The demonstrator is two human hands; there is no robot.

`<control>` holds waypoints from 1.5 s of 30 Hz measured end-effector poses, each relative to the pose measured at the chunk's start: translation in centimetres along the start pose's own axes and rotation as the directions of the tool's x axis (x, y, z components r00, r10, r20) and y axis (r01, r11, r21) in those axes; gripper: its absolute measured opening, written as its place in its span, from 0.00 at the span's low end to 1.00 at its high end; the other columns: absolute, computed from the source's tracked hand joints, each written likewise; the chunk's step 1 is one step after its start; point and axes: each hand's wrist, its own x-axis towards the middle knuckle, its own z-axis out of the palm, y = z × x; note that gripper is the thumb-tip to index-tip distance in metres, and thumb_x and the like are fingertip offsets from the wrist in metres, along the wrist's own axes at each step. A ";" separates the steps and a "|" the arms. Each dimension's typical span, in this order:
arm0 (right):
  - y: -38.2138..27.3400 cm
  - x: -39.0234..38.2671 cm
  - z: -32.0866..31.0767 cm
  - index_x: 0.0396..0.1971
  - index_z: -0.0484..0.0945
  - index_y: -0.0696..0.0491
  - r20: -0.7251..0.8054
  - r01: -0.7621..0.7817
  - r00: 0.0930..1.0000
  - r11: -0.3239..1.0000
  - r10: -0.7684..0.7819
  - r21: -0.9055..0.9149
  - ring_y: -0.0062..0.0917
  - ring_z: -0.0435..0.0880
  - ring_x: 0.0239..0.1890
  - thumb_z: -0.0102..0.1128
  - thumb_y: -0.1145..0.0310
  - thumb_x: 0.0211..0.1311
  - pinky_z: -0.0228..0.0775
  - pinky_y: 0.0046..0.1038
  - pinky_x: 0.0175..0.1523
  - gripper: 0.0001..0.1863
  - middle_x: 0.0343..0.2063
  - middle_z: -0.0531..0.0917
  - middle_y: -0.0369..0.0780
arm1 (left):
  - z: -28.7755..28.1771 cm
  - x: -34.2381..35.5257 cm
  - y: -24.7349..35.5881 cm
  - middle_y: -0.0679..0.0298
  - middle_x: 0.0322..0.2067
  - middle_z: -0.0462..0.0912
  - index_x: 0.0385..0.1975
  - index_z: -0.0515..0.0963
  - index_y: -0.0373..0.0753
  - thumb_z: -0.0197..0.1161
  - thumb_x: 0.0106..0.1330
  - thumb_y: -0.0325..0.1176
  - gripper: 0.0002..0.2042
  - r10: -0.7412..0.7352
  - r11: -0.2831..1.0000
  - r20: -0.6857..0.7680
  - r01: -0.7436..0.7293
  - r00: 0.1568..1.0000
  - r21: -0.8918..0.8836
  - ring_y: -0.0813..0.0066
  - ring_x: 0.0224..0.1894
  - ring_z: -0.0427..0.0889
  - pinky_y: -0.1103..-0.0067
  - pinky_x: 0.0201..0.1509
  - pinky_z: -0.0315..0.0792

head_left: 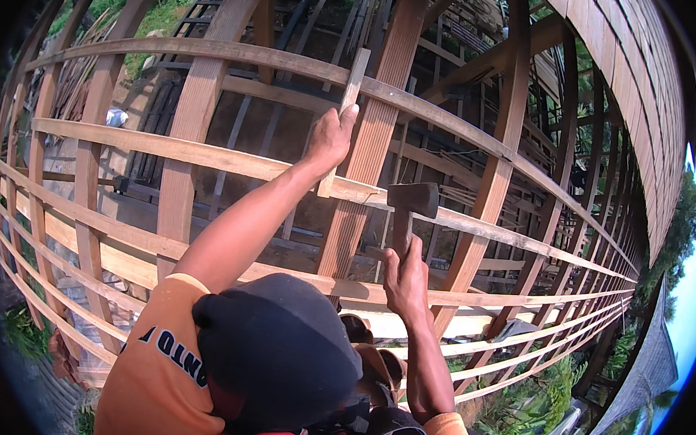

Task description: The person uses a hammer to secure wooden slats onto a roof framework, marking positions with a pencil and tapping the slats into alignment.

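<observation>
My left hand is closed around a short flat wooden stick that stands upright across the two upper battens. Its top rises past the top batten, and its lower end lies at the second batten. In my right hand is a hatchet, gripped by its wooden handle. The dark metal hatchet head points up, in front of the second batten and just right of a thick brown rafter. I cannot tell whether the head touches the wood.
More battens run across the sloping rafters below and to both sides. Finished shingles cover the upper right. Through the gaps show timber and dark metal frames far below. A dark cap blocks the lower middle. Plants grow lower right.
</observation>
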 end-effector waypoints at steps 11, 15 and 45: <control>-6.5 -0.1 -4.0 0.48 0.61 0.54 -0.721 0.723 0.616 0.591 -0.316 0.359 0.16 0.69 0.16 0.52 0.49 0.71 0.63 0.18 0.21 0.24 0.22 0.69 0.35 | 0.0 -0.2 0.8 0.37 0.35 0.80 0.33 0.74 0.26 0.46 0.72 0.59 0.32 -0.010 1.000 0.047 0.010 0.999 0.009 0.36 0.44 0.78 0.56 0.49 0.70; -1.7 0.0 -1.7 0.57 0.61 0.58 0.241 -0.118 0.962 0.991 0.131 -0.066 0.45 0.82 0.31 0.49 0.66 0.72 0.71 0.40 0.38 0.19 0.27 0.79 0.52 | 0.0 -0.4 -0.2 0.36 0.34 0.79 0.34 0.74 0.25 0.47 0.72 0.58 0.32 -0.005 1.000 0.022 0.004 1.000 0.008 0.36 0.43 0.78 0.56 0.49 0.70; 12.9 -5.3 3.7 0.42 0.71 0.59 -0.040 -0.132 0.978 0.762 0.203 0.634 0.18 0.77 0.21 0.65 0.67 0.62 0.70 0.25 0.27 0.16 0.21 0.79 0.36 | -1.4 -0.6 1.2 0.70 0.22 0.65 0.32 0.63 0.43 0.47 0.70 0.64 0.26 -0.180 0.908 0.301 0.276 0.937 -0.316 0.82 0.18 0.65 0.82 0.20 0.64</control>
